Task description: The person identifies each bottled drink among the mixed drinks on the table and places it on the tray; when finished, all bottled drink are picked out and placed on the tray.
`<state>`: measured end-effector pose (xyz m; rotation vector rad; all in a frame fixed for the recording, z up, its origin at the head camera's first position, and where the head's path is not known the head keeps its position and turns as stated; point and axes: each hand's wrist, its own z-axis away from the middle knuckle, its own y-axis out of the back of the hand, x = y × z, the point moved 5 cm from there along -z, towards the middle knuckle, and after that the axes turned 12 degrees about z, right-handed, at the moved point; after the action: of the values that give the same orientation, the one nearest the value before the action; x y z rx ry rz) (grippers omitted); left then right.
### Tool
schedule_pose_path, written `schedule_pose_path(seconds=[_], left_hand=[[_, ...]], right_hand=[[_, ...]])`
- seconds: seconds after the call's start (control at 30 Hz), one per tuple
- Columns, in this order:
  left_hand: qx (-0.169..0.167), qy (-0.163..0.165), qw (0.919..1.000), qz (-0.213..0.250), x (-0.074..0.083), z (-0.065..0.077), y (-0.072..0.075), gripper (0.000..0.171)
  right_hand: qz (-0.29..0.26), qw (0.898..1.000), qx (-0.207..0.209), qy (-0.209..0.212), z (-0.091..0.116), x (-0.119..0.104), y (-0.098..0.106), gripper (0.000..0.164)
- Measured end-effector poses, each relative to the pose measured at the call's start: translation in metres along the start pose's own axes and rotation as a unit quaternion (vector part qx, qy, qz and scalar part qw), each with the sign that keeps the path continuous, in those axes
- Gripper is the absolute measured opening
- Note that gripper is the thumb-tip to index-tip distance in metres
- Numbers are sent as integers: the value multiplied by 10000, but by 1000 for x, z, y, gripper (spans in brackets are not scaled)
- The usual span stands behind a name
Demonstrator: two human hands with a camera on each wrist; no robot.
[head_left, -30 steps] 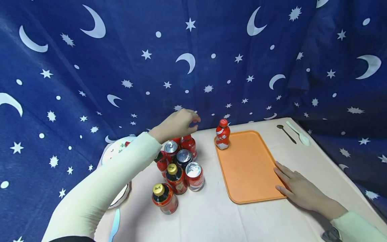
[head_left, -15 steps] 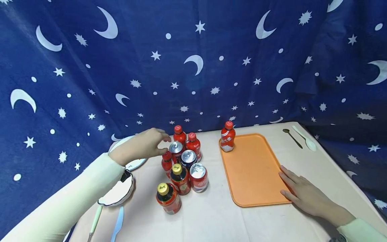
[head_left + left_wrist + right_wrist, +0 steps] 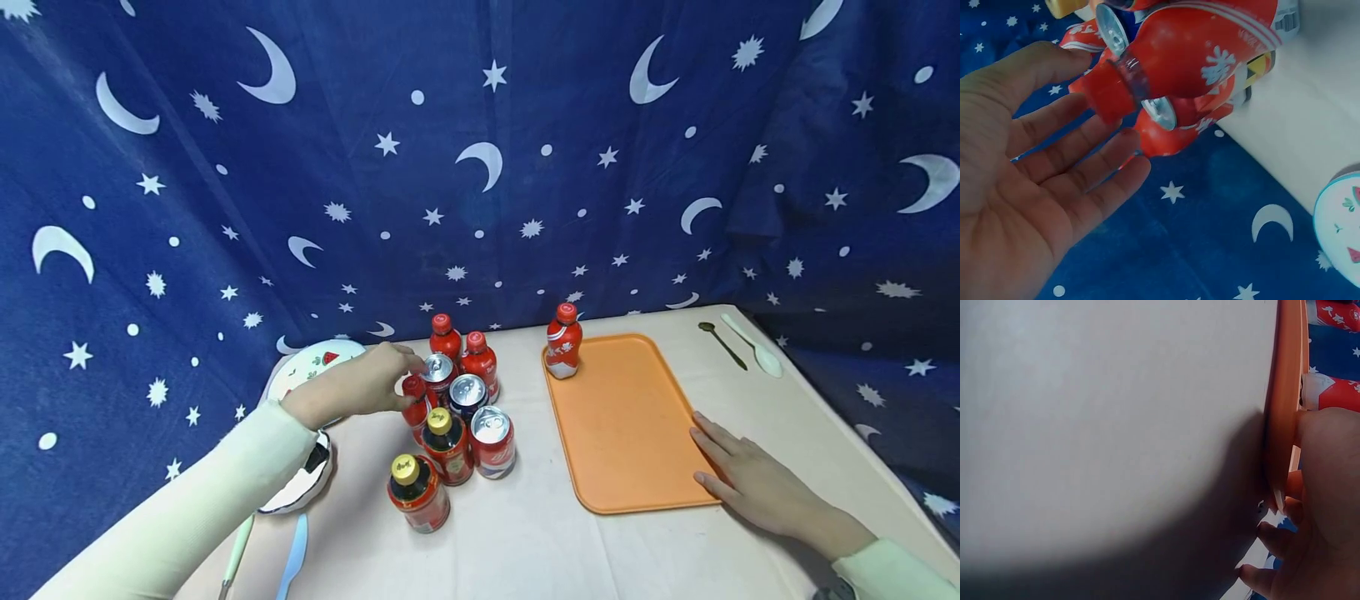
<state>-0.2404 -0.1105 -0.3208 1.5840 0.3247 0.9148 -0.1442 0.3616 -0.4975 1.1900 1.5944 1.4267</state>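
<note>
My left hand point(image 3: 363, 382) is at the red bottle point(image 3: 417, 410) on the left of a drinks cluster. In the left wrist view, that bottle's red cap point(image 3: 1105, 92) lies between the thumb and the loosely extended fingers point(image 3: 1094, 165), with no firm grip visible. My right hand point(image 3: 765, 483) lies at the right edge of the orange tray point(image 3: 630, 425), its fingers touching the rim. One red bottle point(image 3: 564, 343) stands upright at the tray's far left corner.
The cluster includes red bottles point(image 3: 480, 362), silver-topped cans point(image 3: 492, 446) and gold-capped bottles point(image 3: 420, 496). A white dish point(image 3: 300, 492), patterned plate point(image 3: 300, 364) and blue knife point(image 3: 294, 554) lie left. Two spoons point(image 3: 761, 354) lie far right.
My left hand has moved left and down from above the rear bottles to the cap of the left red bottle. My right hand stays at the tray's edge.
</note>
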Motion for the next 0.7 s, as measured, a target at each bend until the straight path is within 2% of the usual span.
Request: schedule_pose_path(seconds=[0.27,0.5,0.7], left_hand=[[44,-226,9993,-297,-5,-2,-10,29],[10,-303,9995,-42,-7,-9,-14,28],[304,-171,9993,125,-9,-5,-20,31]], right_hand=[[43,10000,-5,-28,0,-1,-1,65],[17,9999,-78,-109,1,-1,-2,67],[54,10000,-6,-31,0,0,-1,66]])
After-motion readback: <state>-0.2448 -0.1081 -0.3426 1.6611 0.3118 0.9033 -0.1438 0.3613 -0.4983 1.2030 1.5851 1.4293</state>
